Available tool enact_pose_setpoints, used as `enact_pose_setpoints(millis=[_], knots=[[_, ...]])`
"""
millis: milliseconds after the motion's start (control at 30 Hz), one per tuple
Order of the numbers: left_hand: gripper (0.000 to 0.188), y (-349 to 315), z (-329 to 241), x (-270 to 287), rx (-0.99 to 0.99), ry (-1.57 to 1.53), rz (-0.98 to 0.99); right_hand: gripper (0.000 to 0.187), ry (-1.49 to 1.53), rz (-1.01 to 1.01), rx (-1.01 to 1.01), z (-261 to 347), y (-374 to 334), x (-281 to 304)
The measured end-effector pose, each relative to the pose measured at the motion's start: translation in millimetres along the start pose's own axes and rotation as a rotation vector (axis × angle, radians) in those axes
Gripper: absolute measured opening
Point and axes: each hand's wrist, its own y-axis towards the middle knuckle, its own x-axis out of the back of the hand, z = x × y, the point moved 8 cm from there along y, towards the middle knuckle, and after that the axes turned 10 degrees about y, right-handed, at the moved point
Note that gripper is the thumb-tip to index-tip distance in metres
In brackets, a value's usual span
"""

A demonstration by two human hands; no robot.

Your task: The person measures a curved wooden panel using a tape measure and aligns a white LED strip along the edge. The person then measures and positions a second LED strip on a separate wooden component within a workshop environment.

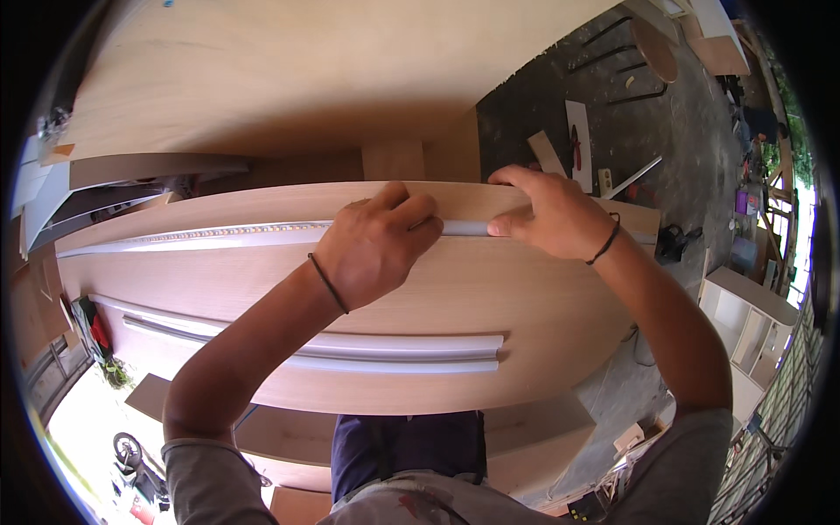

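Risk was mostly in the strip (262, 236): we judged that the white cover, which both hands pressed into the groove of the board (490, 289), could seat crookedly if the push was uneven, or pop out again behind the fingers. The left hand (376, 249) was clenched over the strip, its knuckles folded down on it. The right hand (547, 214) pinched the strip just beside the left one, the thumb under it and the fingers hooked over the far edge of the board. We also thought a finger could get nipped between cover and groove if the cover snapped in suddenly. The row of small lights under the cover showed to the left of the hands, and hard pressing there might harm it. The strip lay along the upper part of the board, from near its left end to under the hands.

Counted, we saw two hands, each with one dark band on the wrist. There was one strip in work and one second white channel (350, 350) lower on the same board, not touched. One large panel (289, 70) stood behind the board. On the floor (630, 140) at the right lay several wood offcuts, one round stool (656, 48) and one white cabinet (752, 332); smaller things there we could not tell.
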Motion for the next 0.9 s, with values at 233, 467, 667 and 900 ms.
enact_pose_setpoints(millis=[233,467,667,900], knots=[[0.031,-19.7,19.6,21.2,0.015,0.076,-0.043,0.065,-0.029,-0.056,0.196,-13.7,-4.0,-2.2],[0.041,-24.6,21.4,18.8,-0.025,0.011,-0.038,0.06,-0.111,-0.038,0.173,-5.0,-1.8,-4.0],[0.038,-17.5,20.3,18.5,-0.071,-0.048,-0.026,0.06,0.056,0.08,-0.027,-8.3,5.8,-5.1],[0.034,-15.4,19.8,12.0,-0.098,-0.071,0.033,0.058,0.029,0.11,-0.072,5.1,7.8,-7.8]])
